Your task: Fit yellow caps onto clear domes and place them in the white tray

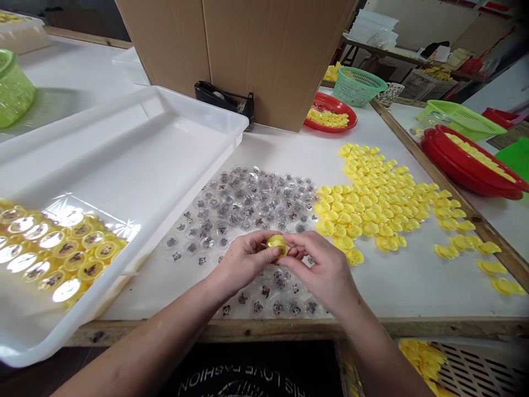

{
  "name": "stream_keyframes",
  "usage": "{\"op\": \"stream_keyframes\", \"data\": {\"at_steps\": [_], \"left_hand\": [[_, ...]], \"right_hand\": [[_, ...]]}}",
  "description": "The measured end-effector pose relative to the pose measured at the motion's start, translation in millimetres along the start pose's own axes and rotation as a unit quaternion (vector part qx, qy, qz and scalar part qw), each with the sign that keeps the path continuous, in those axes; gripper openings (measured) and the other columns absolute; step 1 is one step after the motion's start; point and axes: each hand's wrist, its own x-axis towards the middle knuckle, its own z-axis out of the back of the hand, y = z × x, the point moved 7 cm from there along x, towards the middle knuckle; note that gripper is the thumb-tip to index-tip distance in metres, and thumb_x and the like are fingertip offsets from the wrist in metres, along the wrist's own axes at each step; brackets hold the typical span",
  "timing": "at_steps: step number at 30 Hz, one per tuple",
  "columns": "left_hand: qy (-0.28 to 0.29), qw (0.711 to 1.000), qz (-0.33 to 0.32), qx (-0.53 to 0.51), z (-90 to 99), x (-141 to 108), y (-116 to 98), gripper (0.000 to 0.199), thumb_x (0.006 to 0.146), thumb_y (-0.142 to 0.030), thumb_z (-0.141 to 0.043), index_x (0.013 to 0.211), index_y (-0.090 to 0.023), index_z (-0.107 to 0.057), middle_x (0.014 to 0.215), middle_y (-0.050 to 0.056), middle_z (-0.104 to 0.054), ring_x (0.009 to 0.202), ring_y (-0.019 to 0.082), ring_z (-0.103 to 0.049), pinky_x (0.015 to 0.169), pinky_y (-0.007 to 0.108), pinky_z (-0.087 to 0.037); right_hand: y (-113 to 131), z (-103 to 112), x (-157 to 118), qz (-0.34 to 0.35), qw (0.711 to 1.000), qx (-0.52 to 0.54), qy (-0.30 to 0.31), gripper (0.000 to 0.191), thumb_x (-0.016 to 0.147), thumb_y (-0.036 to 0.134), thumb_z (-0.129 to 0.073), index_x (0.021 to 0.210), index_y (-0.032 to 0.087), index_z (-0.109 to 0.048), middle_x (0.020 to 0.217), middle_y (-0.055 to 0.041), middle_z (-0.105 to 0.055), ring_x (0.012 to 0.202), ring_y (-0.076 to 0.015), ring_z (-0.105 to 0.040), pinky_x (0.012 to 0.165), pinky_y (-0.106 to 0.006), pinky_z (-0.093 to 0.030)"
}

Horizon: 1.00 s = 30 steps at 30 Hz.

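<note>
Left hand (243,256): pinched yellow cap (276,241), above clear discs (248,209)
Right hand (320,264): gripped its other side
White tray (119,149): was partly filled with seemingly finished pieces (75,260)
Bench (413,292): carried many discs and loose caps (372,204), seemingly remaining

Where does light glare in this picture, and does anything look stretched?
Head view: white glare on several round yellow pieces in the white tray; head view: the cardboard box splays toward its top, perhaps wide-lens distortion.

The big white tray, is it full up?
The tray is only partly full: yellow pieces lie at the near end, and bare white shows beyond them.
</note>
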Motion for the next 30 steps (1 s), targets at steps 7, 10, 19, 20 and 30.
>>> {"op": "stream_keyframes", "data": {"at_steps": [7,10,19,20,30], "left_hand": [[-0.025,0.995,-0.056,0.074,7.7,3,-2,0.029,0.076,-0.027,-0.068,0.101,-0.014,-0.059,0.092,0.006,-0.066,0.083,0.017,-0.062,0.075,0.03,-0.051],[-0.034,0.991,-0.056,0.114,10.6,2,-4,0.025,0.077,-0.024,-0.066,0.099,-0.014,-0.06,0.088,0.005,-0.066,0.079,0.016,-0.062,0.071,0.029,-0.05],[-0.06,0.991,-0.034,0.117,24.0,-10,-24,0.028,0.076,-0.029,-0.067,0.099,-0.014,-0.062,0.085,0.006,-0.068,0.076,0.016,-0.063,0.071,0.03,-0.053],[-0.075,0.99,-0.034,0.116,31.9,-18,-33,0.029,0.077,-0.029,-0.067,0.102,-0.016,-0.062,0.086,0.006,-0.068,0.076,0.016,-0.064,0.071,0.03,-0.053],[-0.409,0.886,-0.123,0.179,236.7,-135,-173,0.03,0.069,-0.026,-0.072,0.096,-0.02,-0.061,0.087,-0.001,-0.067,0.072,0.009,-0.062,0.069,0.022,-0.051]], "right_hand": [[-34,-24,6,-0.188,0.946,0.244,0.101,0.018,0.081,0.027,-0.064,0.098,0.021,-0.062,0.088,-0.0019,-0.065,0.08,-0.016,-0.061,0.071,-0.029,-0.052],[-36,-30,3,-0.206,0.937,0.273,0.077,0.016,0.079,0.026,-0.066,0.094,0.021,-0.062,0.086,-0.0011,-0.066,0.078,-0.0155,-0.061,0.07,-0.028,-0.051],[-19,-35,12,-0.172,0.939,0.289,0.068,0.023,0.08,0.027,-0.066,0.101,0.02,-0.061,0.08,-0.001,-0.064,0.071,-0.0148,-0.06,0.065,-0.028,-0.05],[-14,-33,12,-0.149,0.952,0.255,0.078,0.022,0.081,0.025,-0.065,0.102,0.02,-0.061,0.08,-0.0009,-0.063,0.071,-0.0146,-0.06,0.064,-0.028,-0.05],[18,-65,-22,0.112,0.942,-0.201,0.244,0.015,0.077,0.004,-0.051,0.076,0.018,-0.056,0.079,-0.0051,-0.052,0.073,-0.0225,-0.056,0.063,-0.037,-0.049]]}}
